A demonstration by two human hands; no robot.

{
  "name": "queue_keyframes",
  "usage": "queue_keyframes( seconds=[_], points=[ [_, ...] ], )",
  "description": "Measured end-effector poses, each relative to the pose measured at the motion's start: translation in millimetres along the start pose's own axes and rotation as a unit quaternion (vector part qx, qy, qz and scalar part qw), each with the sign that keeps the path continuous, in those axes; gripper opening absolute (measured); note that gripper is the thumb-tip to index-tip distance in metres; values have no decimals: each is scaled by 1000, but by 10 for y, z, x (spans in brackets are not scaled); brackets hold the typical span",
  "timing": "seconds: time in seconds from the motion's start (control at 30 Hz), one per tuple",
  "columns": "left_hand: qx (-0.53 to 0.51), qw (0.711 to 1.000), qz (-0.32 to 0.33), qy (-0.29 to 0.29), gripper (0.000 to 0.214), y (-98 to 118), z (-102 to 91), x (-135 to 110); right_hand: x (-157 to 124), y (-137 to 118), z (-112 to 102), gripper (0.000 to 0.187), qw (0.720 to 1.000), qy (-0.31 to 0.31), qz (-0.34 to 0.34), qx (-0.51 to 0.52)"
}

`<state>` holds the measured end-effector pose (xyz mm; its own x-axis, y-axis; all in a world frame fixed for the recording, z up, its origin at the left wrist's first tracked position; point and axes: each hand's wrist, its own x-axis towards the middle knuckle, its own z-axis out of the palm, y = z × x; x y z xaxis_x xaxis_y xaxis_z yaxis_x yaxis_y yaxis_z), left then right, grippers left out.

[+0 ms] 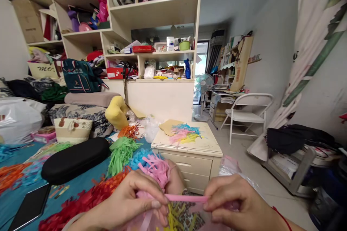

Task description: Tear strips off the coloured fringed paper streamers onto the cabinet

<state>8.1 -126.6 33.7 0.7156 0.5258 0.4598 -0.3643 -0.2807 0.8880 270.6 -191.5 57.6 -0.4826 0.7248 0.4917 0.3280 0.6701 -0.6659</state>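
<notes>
A narrow pink strip (185, 198) runs level between my two hands, low in the view. My left hand (141, 196) pinches its left end between thumb and fingers. At the other end, my right hand (230, 200) grips the strip with its fingers closed; a red cord circles that wrist. Beneath the hands lie yellow strips (175, 218) and sheer pink material, partly hidden by my fingers. A bunch of pink strips (155, 168) rests just beyond my left hand, near a bare leg.
Green strips (123, 151), red strips (81, 205), a black case (76, 160) and a phone (31, 205) lie on the teal bedding at left. Ahead stands a cream nightstand (189, 162) bearing coloured strips. A white folding chair (248, 112) stands farther right.
</notes>
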Motion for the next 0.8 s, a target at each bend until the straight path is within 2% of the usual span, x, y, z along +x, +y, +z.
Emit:
queue_keyframes(
  seconds=[0.07,0.13,0.2,0.27,0.37,0.57,0.67,0.8],
  points=[
    [20,1000,2,-10,15,5,-12,9,36,1,0,18,998,2,50,42],
    [64,998,9,-18,18,24,-12,7,71,11,6,20,984,-19,141,110],
    [118,992,7,-32,20,57,-2,-2,103,23,15,27,951,-66,240,184],
    [167,985,-2,-46,23,98,11,-9,132,26,19,33,920,-129,294,224],
    [222,972,1,-72,28,145,15,-9,167,13,3,37,915,-193,288,205],
    [264,958,25,-105,35,150,2,-7,184,-17,-44,43,950,-207,215,94],
    [284,952,37,-104,33,120,23,-27,153,-24,-37,38,959,-194,205,24],
    [264,960,35,-86,33,74,-17,-64,92,-7,-2,34,974,-140,166,-69]
  ],
)
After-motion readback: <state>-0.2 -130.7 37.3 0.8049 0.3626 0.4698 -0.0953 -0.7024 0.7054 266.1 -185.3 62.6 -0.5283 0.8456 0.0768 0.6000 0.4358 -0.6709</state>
